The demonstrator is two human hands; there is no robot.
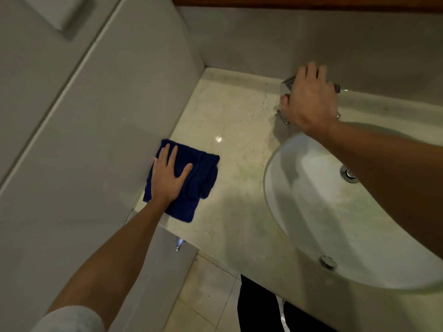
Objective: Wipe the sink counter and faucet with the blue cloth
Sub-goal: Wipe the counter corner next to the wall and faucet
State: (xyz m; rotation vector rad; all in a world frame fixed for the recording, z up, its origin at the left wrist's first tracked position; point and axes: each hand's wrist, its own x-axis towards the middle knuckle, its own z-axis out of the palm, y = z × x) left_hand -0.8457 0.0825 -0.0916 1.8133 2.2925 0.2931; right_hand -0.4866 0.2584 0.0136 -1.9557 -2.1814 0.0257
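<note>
From where I stand, the counter-wiping is the step in hand: the left hand lies flat, fingers straight and spread, pressing the blue cloth down on the pale stone worktop. The cloth is folded to a rough square and sits at the worktop's left edge, hard against the side wall and nearer the front edge than the back corner. The right hand is well apart from it, reaching across the white basin to the back edge, where its fingers are curled over the chrome faucet; it seems to be gripping or steadying it, though the hand hides most of the fitting, so I cannot say just how. No cloth is under that hand, so I judge the faucet has not yet had its wipe. The stretch of worktop between cloth and basin shows a bright glint and faint marks, but I cannot tell wet from dry. Next, I would expect the flat hand to sweep the cloth along the left edge toward the back corner, then across toward the basin rim, with steady pressure so the fold does not bunch. After that the cloth must travel to the faucet, which means the right hand either gives way or takes the cloth itself. The drain and overflow fitting in the basin are not part of this pass.
</note>
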